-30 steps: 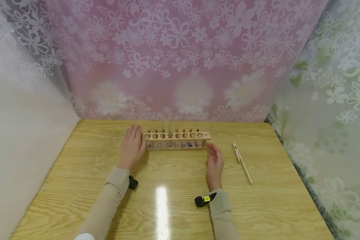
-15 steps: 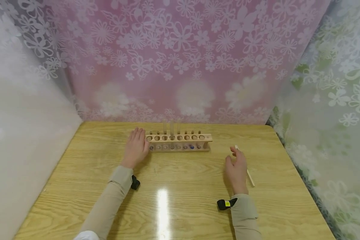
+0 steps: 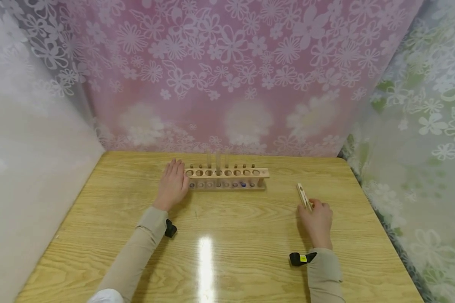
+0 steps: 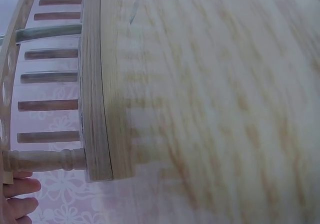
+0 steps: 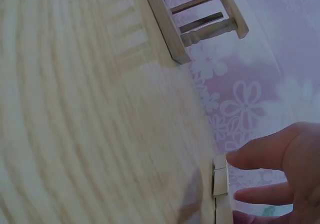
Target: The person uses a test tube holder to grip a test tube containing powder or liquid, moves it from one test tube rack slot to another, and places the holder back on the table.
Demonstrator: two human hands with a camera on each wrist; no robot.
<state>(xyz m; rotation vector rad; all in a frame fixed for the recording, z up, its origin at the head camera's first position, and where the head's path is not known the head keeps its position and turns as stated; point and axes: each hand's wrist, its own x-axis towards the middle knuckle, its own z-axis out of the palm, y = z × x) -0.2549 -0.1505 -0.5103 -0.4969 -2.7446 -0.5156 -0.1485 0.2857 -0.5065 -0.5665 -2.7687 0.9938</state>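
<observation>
A wooden test tube rack (image 3: 236, 176) stands near the table's far edge, with a row of holes and short pegs along its back. A clear glass test tube (image 3: 218, 160) rises from a middle hole; fainter clear tubes flank it. My left hand (image 3: 173, 185) grips the rack's left end, thumb in front; in the left wrist view its fingertips (image 4: 24, 186) show beyond the turned end post. To the right, my right hand (image 3: 318, 221) holds a wooden test tube holder (image 3: 302, 195) lying on the table, thumb and fingers around its middle. The hand covers the holder's lower handle.
The wood-grain table (image 3: 242, 252) carries a bright light reflection in front. A pink floral backdrop (image 3: 227, 84) rises behind it. Pale sheets (image 3: 34, 168) close in the left side and floral ones (image 3: 428, 168) the right.
My right hand has left the rack's right end, moved right and toward me, and taken hold of the test tube holder. My left hand has stayed at the rack's left end.
</observation>
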